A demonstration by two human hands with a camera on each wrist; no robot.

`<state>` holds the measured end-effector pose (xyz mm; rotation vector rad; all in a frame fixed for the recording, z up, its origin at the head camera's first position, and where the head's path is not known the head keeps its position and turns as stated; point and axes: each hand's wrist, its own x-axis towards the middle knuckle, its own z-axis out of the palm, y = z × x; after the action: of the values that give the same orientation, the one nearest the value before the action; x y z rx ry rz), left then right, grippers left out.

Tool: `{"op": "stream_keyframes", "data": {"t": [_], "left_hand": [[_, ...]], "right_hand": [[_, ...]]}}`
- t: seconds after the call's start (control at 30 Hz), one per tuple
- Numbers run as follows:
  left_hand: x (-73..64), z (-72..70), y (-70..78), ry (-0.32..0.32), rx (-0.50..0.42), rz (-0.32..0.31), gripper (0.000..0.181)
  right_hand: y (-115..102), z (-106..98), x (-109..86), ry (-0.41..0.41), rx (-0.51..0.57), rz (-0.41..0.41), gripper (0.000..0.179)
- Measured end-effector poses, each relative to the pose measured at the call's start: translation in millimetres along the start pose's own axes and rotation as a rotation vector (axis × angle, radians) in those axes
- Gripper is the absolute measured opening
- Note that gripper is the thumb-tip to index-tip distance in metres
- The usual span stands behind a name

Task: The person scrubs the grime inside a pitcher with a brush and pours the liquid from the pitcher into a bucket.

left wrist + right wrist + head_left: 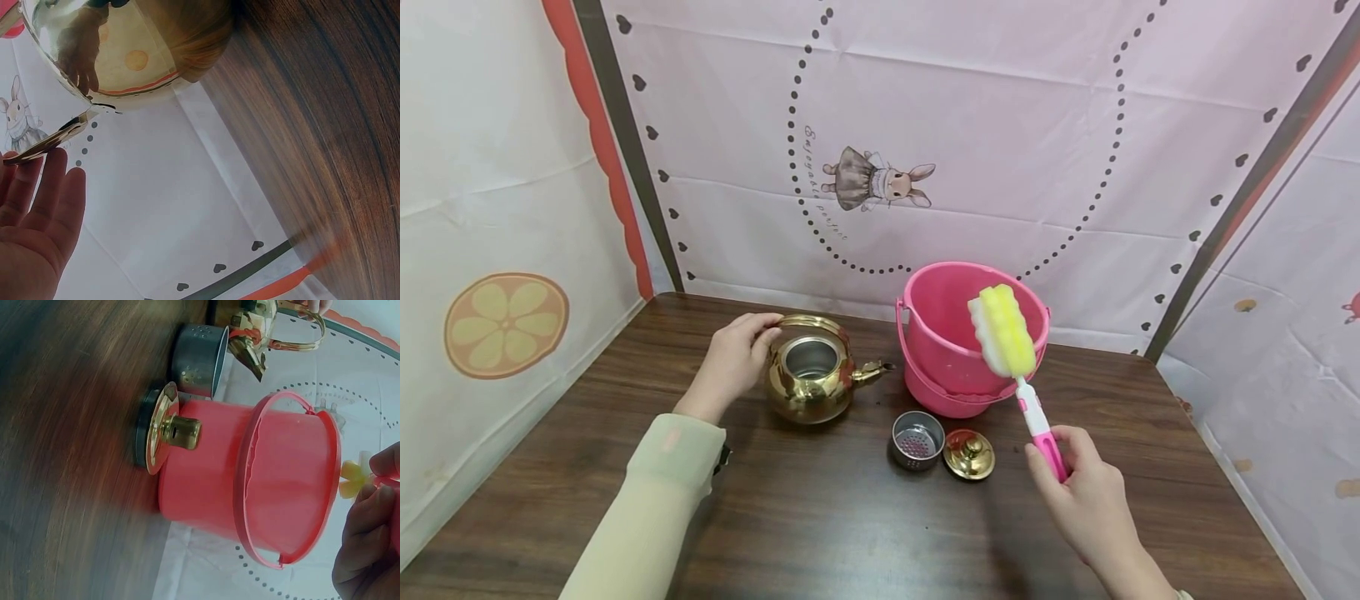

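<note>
A shiny gold teapot (808, 392) stands lidless on the table, its spout to the right and its steel-lined mouth showing. My left hand (739, 354) holds the teapot's arched handle (47, 144) at its left end. A sponge bottle brush (1006, 333), yellow and white with a pink-and-white handle, is gripped in my right hand (1086, 492). The brush head is raised in front of the pink bucket (977, 396); part of the bucket's rim is hidden behind it. A perforated metal strainer (917, 440) and the gold teapot lid (968, 455) sit side by side before the bucket.
The brown wooden table (820, 517) meets a printed cloth backdrop (970, 167) at the back, with cloth walls on both sides. The bucket's pink bail (247, 487) hangs down across its front.
</note>
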<state>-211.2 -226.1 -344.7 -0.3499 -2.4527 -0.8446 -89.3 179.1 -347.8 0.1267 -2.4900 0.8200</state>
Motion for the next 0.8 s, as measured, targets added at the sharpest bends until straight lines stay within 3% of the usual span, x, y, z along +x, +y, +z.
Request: {"op": "stream_keyframes", "data": {"t": [0.8], "left_hand": [[0.7, -0.2, 0.0, -0.018, -0.009, -0.014, 0.027]], "right_hand": [[-19.4, 16.2, 0.6, -0.086, 0.069, -0.105, 0.028]]}}
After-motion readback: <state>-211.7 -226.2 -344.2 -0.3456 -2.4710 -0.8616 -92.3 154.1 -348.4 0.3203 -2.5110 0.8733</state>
